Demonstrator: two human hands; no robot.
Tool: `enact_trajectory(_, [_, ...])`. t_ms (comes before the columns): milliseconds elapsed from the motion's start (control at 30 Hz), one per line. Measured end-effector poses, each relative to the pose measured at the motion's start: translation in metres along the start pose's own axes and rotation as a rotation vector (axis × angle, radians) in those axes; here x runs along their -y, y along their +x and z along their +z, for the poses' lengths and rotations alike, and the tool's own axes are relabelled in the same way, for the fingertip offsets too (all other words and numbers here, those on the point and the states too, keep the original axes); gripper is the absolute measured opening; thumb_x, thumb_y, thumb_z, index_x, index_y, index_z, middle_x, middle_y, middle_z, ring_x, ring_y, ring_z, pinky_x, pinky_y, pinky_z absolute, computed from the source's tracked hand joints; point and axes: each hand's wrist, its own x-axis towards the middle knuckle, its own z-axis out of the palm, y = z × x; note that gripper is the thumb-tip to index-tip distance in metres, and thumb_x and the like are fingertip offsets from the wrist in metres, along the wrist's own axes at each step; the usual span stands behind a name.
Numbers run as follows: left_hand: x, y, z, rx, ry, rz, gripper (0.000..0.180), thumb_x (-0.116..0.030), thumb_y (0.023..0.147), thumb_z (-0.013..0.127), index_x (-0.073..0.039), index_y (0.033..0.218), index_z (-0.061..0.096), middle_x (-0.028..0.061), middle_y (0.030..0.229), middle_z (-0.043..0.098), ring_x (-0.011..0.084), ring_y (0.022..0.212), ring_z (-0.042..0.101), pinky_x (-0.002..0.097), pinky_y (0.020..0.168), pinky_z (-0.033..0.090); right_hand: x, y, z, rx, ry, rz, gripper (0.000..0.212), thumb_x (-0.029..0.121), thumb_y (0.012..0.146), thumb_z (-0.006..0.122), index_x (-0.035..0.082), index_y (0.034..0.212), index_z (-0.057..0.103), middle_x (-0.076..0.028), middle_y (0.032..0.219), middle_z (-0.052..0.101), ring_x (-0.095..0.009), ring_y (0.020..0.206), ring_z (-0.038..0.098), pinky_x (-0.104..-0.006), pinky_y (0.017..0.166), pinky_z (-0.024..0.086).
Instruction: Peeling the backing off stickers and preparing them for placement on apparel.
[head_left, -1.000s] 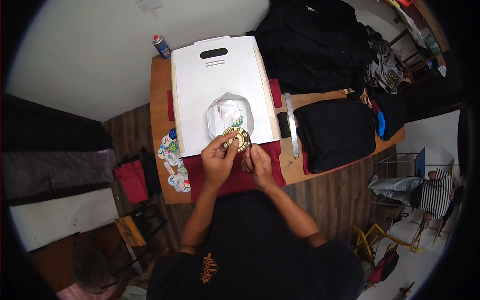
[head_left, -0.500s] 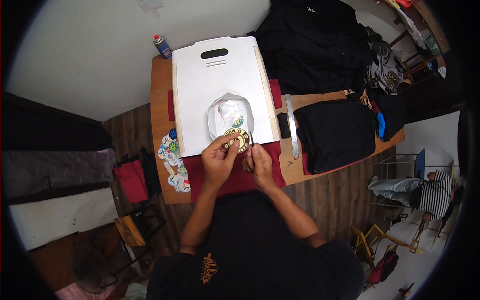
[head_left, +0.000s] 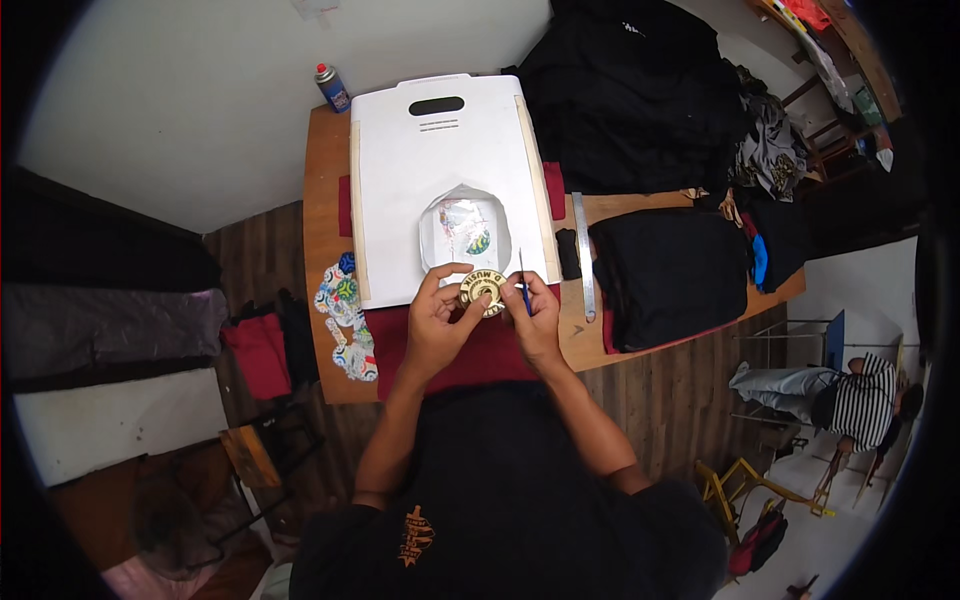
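My left hand (head_left: 437,323) pinches a round cream-and-dark printed sticker (head_left: 484,292) between thumb and fingers, above the near edge of a white plastic board. Closed round a slim, pointed tool with a dark blue handle (head_left: 526,296), my right hand (head_left: 537,325) is at the sticker's right edge; the tool's tip points away from me, and its exact kind is unclear. Beyond both hands, a many-sided opening (head_left: 428,235) in the white board (head_left: 390,170) shows clear film and a small green-and-yellow print (head_left: 479,238). Dark red cloth (head_left: 400,335) lies under the board.
A steel ruler (head_left: 584,255) lies right of the board, beside folded black garments (head_left: 670,275). Cut-out colourful stickers (head_left: 345,305) sit at the left table edge. A blue spray can (head_left: 332,88) stands at the far left corner. Another person (head_left: 860,400) is off to the right.
The sticker has moved slightly nearer and right, and turned in my left fingers. My right hand has shifted right, with the blue-handled tool now more visible. The whole view has shifted slightly.
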Motion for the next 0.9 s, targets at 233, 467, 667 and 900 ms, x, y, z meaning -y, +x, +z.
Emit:
enact_trajectory(233, [0.001, 0.001, -0.003, -0.107, 0.035, 0.031, 0.037, 0.009, 0.086, 0.065, 0.008, 0.121, 0.052, 0.0148, 0.102, 0.068, 0.0122, 0.090, 0.065, 0.0230, 0.081, 0.053, -0.012, 0.001, -0.005, -0.074, 0.050, -0.026, 0.011, 0.016, 0.098, 0.059, 0.007, 0.096, 0.052, 0.006, 0.068, 0.048, -0.001, 0.053, 0.037, -0.0191, 0.049, 0.026])
enact_trajectory(467, [0.001, 0.002, -0.003, -0.197, 0.017, 0.117, 0.034, 0.009, 0.086, 0.066, 0.008, 0.118, 0.053, 0.0139, 0.101, 0.066, 0.0138, 0.093, 0.064, 0.0241, 0.083, 0.053, -0.012, -0.004, -0.003, -0.053, 0.077, -0.011, 0.011, 0.015, 0.097, 0.060, 0.007, 0.096, 0.052, 0.006, 0.066, 0.048, -0.002, 0.053, 0.038, -0.0188, 0.049, 0.027])
enact_trajectory(667, [0.001, 0.003, -0.011, -0.142, 0.025, 0.132, 0.033, 0.009, 0.088, 0.062, 0.008, 0.119, 0.052, 0.0128, 0.101, 0.065, 0.0129, 0.094, 0.062, 0.0237, 0.084, 0.052, -0.005, -0.010, -0.001, 0.019, 0.033, -0.013, 0.012, 0.012, 0.095, 0.062, 0.006, 0.099, 0.053, 0.008, 0.066, 0.044, -0.001, 0.055, 0.035, -0.0176, 0.051, 0.027])
enact_trajectory(900, [0.001, 0.002, -0.011, -0.011, 0.047, 0.091, 0.035, 0.011, 0.088, 0.062, 0.007, 0.121, 0.051, 0.0113, 0.101, 0.063, 0.0124, 0.093, 0.062, 0.0243, 0.087, 0.051, 0.006, 0.001, -0.005, 0.228, -0.205, -0.076, 0.013, 0.013, 0.095, 0.062, 0.005, 0.100, 0.052, 0.009, 0.070, 0.046, 0.001, 0.058, 0.036, -0.0167, 0.052, 0.027])
